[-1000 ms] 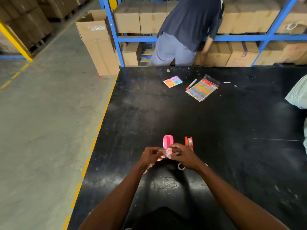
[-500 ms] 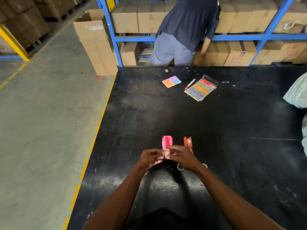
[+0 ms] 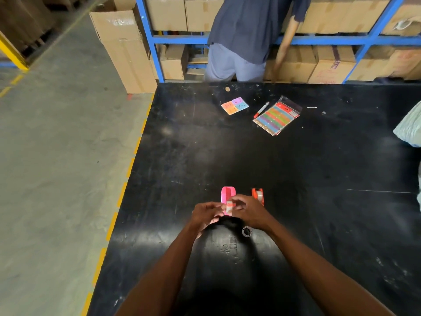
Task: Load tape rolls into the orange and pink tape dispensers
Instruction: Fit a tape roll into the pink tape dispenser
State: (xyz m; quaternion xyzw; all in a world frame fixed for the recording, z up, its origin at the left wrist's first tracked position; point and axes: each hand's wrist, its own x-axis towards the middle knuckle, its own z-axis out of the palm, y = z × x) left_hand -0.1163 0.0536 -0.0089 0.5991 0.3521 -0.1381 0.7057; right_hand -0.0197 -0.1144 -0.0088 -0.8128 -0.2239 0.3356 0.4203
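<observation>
A pink tape dispenser (image 3: 227, 194) stands on the black table (image 3: 296, 169) close in front of me. My left hand (image 3: 206, 214) and my right hand (image 3: 248, 210) meet at its near end, fingers pinched on a clear tape roll (image 3: 229, 206) with a reddish core that sits in the pink dispenser. Just to the right stands the orange tape dispenser (image 3: 257, 195), holding a tape roll; my right hand partly hides it. A small ring-shaped spool (image 3: 247, 231) lies on the table under my right wrist.
Far across the table lie a coloured card (image 3: 234, 105), a red marker (image 3: 261, 109) and a packet of coloured strips (image 3: 277, 115). A pale bag (image 3: 410, 128) sits at the right edge. A person (image 3: 246, 37) bends at blue shelves of cardboard boxes beyond the table.
Both hands have stayed at the pink dispenser, with the fingers shifting slightly on the tape roll. The person at the shelves has moved a little.
</observation>
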